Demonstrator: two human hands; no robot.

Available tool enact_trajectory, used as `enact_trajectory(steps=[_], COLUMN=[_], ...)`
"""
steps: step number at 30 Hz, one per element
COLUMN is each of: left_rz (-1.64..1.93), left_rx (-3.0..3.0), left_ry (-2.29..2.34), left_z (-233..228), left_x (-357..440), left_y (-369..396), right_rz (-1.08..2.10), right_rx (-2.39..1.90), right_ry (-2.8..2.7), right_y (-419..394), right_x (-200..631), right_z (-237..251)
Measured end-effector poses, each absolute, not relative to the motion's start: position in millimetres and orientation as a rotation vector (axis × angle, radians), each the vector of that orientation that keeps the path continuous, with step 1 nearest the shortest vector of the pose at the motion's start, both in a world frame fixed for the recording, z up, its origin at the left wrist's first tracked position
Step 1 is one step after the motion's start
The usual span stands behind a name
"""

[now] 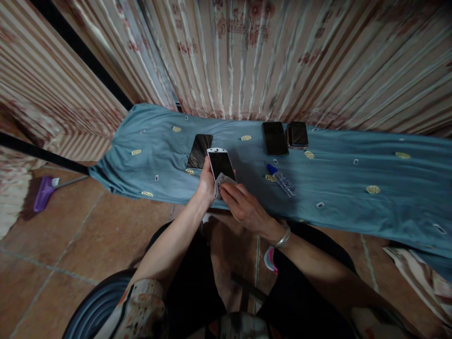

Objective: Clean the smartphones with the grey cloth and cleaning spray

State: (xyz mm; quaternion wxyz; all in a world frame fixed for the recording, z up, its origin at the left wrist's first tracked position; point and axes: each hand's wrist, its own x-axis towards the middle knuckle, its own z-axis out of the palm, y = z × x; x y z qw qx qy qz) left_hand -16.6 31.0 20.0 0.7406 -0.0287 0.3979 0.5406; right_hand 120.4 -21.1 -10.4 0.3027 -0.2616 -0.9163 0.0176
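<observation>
White-framed, dark-screened phone (221, 164) is gripped at its lower end by the left hand (206, 183), above the blue-clothed table's (353, 188) near edge; the right hand (243, 207) presses a grey cloth (221, 181) against it.

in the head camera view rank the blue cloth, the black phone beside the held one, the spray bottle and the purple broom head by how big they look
1. blue cloth, by far the largest.
2. black phone.
3 and 4. spray bottle and purple broom head look alike in size; the broom lies off at the picture's edge, so I won't rank them.
</observation>
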Motion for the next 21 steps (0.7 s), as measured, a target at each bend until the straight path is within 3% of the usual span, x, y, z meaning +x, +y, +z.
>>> enact_trajectory(steps=[10, 21], left_rz=[1.225, 1.124], left_rx=[-0.039, -0.055], left_ry=[0.836, 0.905], left_z=[35.9, 18.9], left_x=[-20.0, -5.5], left_y=[30.9, 27.7], right_rz=[0.108, 0.206], right_rx=[-0.733, -0.734], right_ry=[-2.402, -2.398], right_y=[-8.5, -10.2], right_x=[139.2, 133.1], right_z=[-18.3, -13.0])
